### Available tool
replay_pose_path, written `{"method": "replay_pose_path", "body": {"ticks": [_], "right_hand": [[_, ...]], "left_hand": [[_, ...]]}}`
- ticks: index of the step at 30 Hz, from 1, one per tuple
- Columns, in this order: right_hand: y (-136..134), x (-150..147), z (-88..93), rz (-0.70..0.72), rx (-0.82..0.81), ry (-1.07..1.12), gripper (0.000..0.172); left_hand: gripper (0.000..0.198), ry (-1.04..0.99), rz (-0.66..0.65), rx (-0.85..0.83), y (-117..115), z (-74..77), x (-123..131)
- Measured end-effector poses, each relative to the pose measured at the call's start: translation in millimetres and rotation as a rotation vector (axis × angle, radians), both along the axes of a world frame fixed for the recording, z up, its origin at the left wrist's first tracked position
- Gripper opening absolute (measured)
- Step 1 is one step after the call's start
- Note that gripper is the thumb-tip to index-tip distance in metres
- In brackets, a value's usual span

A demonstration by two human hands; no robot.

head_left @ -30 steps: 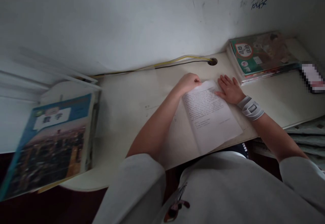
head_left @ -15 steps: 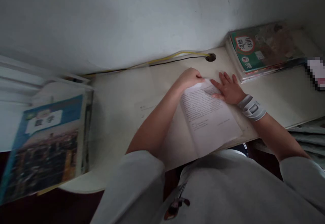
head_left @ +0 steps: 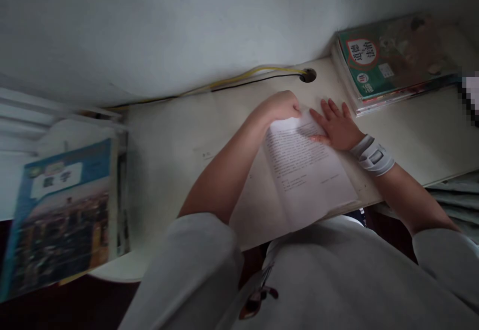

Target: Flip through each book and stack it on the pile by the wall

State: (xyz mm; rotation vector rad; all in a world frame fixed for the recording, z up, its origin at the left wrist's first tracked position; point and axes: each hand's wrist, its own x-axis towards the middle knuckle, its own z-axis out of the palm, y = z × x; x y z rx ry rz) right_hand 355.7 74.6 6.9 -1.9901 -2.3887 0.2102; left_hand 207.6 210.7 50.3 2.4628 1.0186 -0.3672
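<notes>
The printed sheet (head_left: 307,175) lies on the desk (head_left: 175,140) under both hands, its near end hanging over the desk edge. The left hand (head_left: 282,106) is curled shut on the sheet's far corner; whether it pinches paper cannot be told. The right hand (head_left: 337,128), in a wristband (head_left: 374,155), lies flat with fingers spread. Over the last second its fingers have slid nearer the left hand, which looks like smoothing along the far edge. A stack of books (head_left: 389,61) sits beyond the right hand, and a blue textbook (head_left: 63,210) lies well left of the left hand.
</notes>
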Motion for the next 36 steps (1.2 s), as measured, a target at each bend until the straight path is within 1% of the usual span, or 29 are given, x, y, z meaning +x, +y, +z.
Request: {"method": "replay_pose_path", "body": {"ticks": [3, 6, 8, 9, 12, 14, 16, 19, 21, 23, 25, 28, 30, 31, 33, 36], "right_hand": [[0, 0, -1.7, 0.010, 0.028, 0.006, 0.084], [0, 2, -5.3, 0.012, 0.048, 0.024, 0.086], [1, 3, -6.8, 0.011, 0.052, 0.027, 0.088], [1, 3, -7.1, 0.010, 0.050, 0.027, 0.088], [1, 3, -6.4, 0.004, 0.035, 0.027, 0.088], [1, 2, -5.7, -0.006, 0.020, 0.030, 0.089], [2, 3, -5.1, -0.014, 0.010, 0.042, 0.090], [2, 5, -3.9, -0.026, -0.005, 0.059, 0.090], [1, 5, -2.3, -0.045, -0.021, 0.066, 0.090], [-2, 4, 0.7, -0.063, -0.015, 0.072, 0.088], [-3, -2, 6.0, -0.039, 0.029, 0.069, 0.082], [6, -16, 20.1, 0.049, 0.075, 0.056, 0.058], [21, -29, 32.4, 0.054, 0.057, 0.054, 0.044], [31, -35, 38.4, 0.036, 0.039, 0.056, 0.040], [54, -48, 48.4, 0.008, -0.014, 0.060, 0.036], [82, -64, 55.9, 0.042, -0.109, 0.063, 0.033]], "left_hand": [[0.019, -0.064, -0.002, 0.028, -11, -1.9, 7], [0.020, -0.193, 0.055, 0.121, -19, -4.8, 6], [0.022, -0.221, 0.085, 0.134, -17, -5.5, -6], [0.023, -0.212, 0.084, 0.108, -14, -5.5, -16], [0.021, -0.191, 0.063, -0.039, -3, -6.4, -48], [0.019, -0.239, 0.080, -0.091, 0, -9.7, -58], [0.017, -0.292, 0.111, -0.062, -3, -15.0, -55], [0.015, -0.330, 0.127, 0.045, -12, -22.3, -34], [0.015, -0.363, 0.127, 0.094, -17, -24.4, -24], [0.016, -0.414, 0.128, 0.109, -18, -24.7, -27], [0.018, -0.458, 0.141, 0.114, -17, -24.6, -41], [0.024, -0.497, 0.171, 0.112, -16, -24.8, -75], [0.028, -0.514, 0.197, 0.122, -17, -24.9, -97], [0.030, -0.516, 0.213, 0.135, -17, -24.8, -107], [0.032, -0.484, 0.255, 0.175, -16, -24.0, -124], [0.029, -0.324, 0.319, 0.239, -10, -21.7, -149]]}}
